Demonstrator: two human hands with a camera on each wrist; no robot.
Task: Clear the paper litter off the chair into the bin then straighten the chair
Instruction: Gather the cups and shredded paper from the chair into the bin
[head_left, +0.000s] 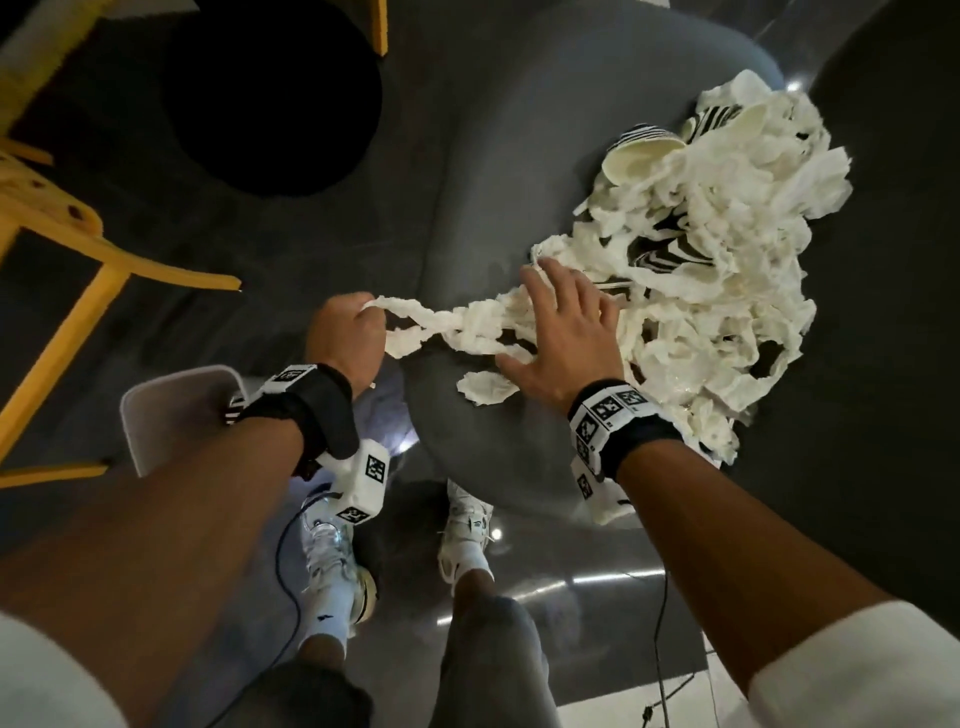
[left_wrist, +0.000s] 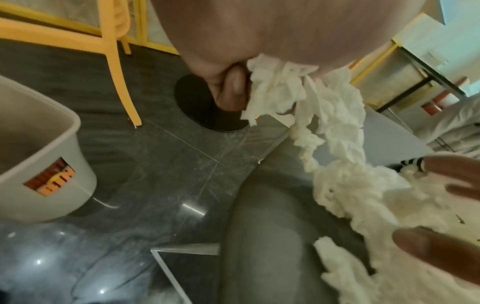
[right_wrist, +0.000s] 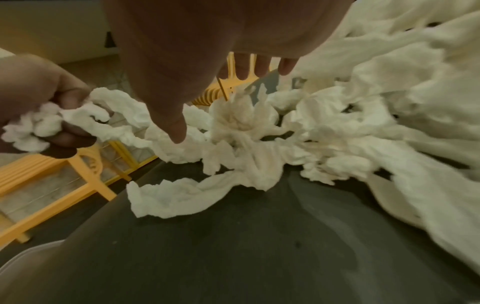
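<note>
Head view: left hand (head_left: 343, 332) gripping paper strand (head_left: 441, 325), right hand (head_left: 566, 338) spread open on pile (head_left: 701, 249); may tear, spilling short of bin (head_left: 156, 410) beside chair (head_left: 493, 182).

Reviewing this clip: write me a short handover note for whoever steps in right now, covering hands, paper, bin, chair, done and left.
Left hand: grips the end of a twisted paper strip that runs back to the pile.
Right hand: open, fingers spread, over the near edge of the paper pile.
Chair: grey seat, the pile with striped paper cups lying on its right part; one loose scrap near the front edge.
Bin: on the floor to the left, beside the chair.
Done: no paper visibly binned.
Left: move all litter into the bin, then straighten the chair.
</note>
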